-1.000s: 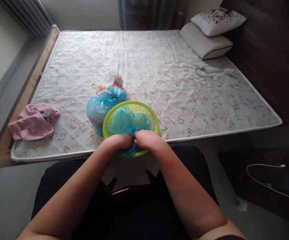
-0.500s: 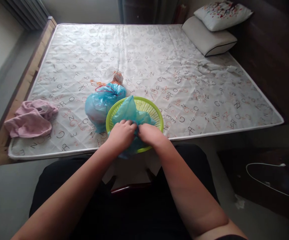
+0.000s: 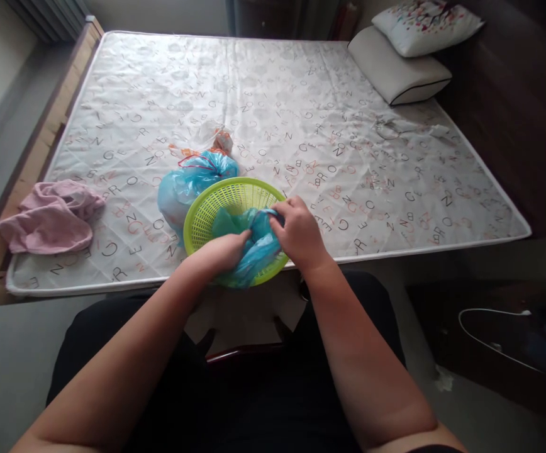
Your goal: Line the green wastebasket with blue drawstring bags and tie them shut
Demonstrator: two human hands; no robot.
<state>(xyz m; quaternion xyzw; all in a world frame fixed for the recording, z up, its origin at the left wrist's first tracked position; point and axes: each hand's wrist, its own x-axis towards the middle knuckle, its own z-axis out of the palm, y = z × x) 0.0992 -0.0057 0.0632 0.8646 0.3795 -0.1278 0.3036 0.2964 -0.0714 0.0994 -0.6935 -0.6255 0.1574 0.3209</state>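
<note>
A yellow-green plastic basket with slotted walls rests at the mattress's front edge, tilted a little. Inside it lies a crumpled blue plastic bag, part of which hangs toward the front rim. My left hand is closed on the bag from the left, its fingertips partly hidden in the folds. Over the basket's right rim, my right hand pinches another part of the same bag. What the bag contains, if anything, cannot be made out. Behind the basket sits a second, filled blue bag with a red tie.
The basket and bags are on a letter-printed mattress. A pink cloth lies at its left corner. Behind the filled bag is a clear and orange wrapper. Two pillows are stacked at the back right. A white cable lies at the lower right.
My right hand has moved right and up to the basket's right rim, pulling the bag. The bag's upright peak has dropped. The basket has shifted slightly left and tilted.
</note>
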